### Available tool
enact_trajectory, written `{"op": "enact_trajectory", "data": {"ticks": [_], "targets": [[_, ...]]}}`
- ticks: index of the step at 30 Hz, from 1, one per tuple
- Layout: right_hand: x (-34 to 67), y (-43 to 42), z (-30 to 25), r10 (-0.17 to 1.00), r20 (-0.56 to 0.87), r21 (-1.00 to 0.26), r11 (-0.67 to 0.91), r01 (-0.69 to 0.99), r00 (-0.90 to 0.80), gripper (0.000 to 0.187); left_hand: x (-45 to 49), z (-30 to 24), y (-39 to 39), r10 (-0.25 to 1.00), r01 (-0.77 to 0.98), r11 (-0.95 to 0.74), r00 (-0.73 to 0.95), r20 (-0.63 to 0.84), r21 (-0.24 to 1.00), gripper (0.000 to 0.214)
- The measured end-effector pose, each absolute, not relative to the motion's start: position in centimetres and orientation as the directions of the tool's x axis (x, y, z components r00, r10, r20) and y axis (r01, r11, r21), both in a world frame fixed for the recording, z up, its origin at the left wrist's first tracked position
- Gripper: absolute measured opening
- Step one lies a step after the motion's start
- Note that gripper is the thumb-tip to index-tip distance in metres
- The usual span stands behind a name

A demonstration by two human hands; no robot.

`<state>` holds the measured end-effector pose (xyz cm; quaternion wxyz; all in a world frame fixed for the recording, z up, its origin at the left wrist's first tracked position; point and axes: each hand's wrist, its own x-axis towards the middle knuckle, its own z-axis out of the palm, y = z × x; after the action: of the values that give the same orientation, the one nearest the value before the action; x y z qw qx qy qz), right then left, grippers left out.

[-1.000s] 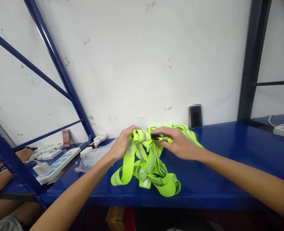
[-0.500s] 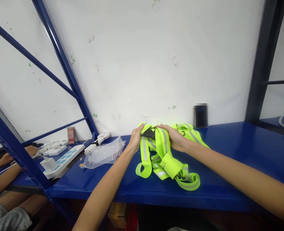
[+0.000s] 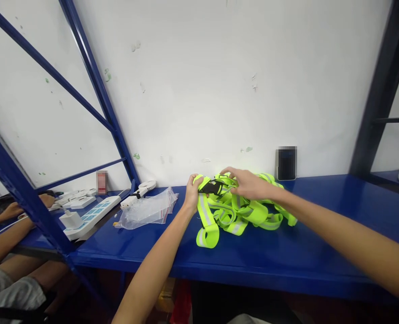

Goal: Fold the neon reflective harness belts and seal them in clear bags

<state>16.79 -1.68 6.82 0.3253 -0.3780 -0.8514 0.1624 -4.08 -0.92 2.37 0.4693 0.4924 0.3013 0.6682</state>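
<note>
A tangle of neon-yellow reflective straps (image 3: 260, 213) with grey stripes lies heaped on the blue table. My left hand (image 3: 192, 191) grips one strap end beside a black plastic buckle (image 3: 213, 187), holding it slightly raised. From that hand a strap loop (image 3: 208, 236) hangs down to the tabletop. On the buckle's other side, my right hand (image 3: 248, 183) curls its fingers and thumb around part of the strap; its fingertips are partly hidden among the loops.
Left of the straps lie a clear plastic bag (image 3: 148, 209) and a small white fan (image 3: 147, 185). A power strip (image 3: 93, 218) sits beyond the blue rack post (image 3: 27, 198), near another person's arm (image 3: 13, 238). A dark pixelated object (image 3: 286, 163) leans against the wall.
My right hand has shifted its hold, lifting off the front loop. The straps it held up have dropped back into the heap. My left hand keeps the strap by the buckle.
</note>
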Motion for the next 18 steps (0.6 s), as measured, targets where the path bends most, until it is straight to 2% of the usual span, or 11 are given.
{"op": "enact_trajectory", "data": {"ticks": [2,4,7,10,12,14,16,18], "targets": [[17.5,-1.3,8.3,0.774,0.314,-0.736,0.564,0.374,-0.550,0.052,-4.6,3.2,-1.4,0.941,-0.389,-0.278,0.071,0.330,0.878,0.039],[17.9,-1.5,9.1,0.734,0.225,-0.895,0.415,0.161,-0.641,0.052,-4.9,4.0,-1.9,0.930,-0.415,-0.224,0.180,0.320,0.882,0.041],[18.4,-2.2,9.0,0.609,0.177,-0.978,0.194,-0.071,-0.773,0.059,-5.4,4.8,-2.4,0.905,-0.411,-0.181,0.285,0.315,0.893,0.040],[18.4,-2.5,8.1,0.541,0.182,-0.983,0.081,-0.164,-0.821,0.065,-5.6,5.2,-3.1,0.892,-0.404,-0.177,0.319,0.320,0.897,0.038],[18.0,-2.5,7.3,0.514,0.188,-0.982,0.117,-0.149,-0.837,0.064,-5.3,5.4,-3.7,0.889,-0.405,-0.184,0.321,0.327,0.896,0.036],[17.1,-2.5,6.4,0.506,0.199,-0.957,0.285,-0.056,-0.839,0.058,-4.6,5.7,-4.3,0.884,-0.421,-0.202,0.310,0.350,0.884,0.036],[16.0,-2.5,5.7,0.547,0.296,-0.838,0.543,0.063,-0.783,0.047,-3.7,6.3,-4.7,0.879,-0.460,-0.231,0.279,0.386,0.858,0.038],[15.5,-2.3,5.8,0.602,0.478,-0.675,0.718,0.171,-0.640,0.036,-2.8,7.1,-4.8,0.875,-0.504,-0.270,0.227,0.427,0.821,0.039]]}}
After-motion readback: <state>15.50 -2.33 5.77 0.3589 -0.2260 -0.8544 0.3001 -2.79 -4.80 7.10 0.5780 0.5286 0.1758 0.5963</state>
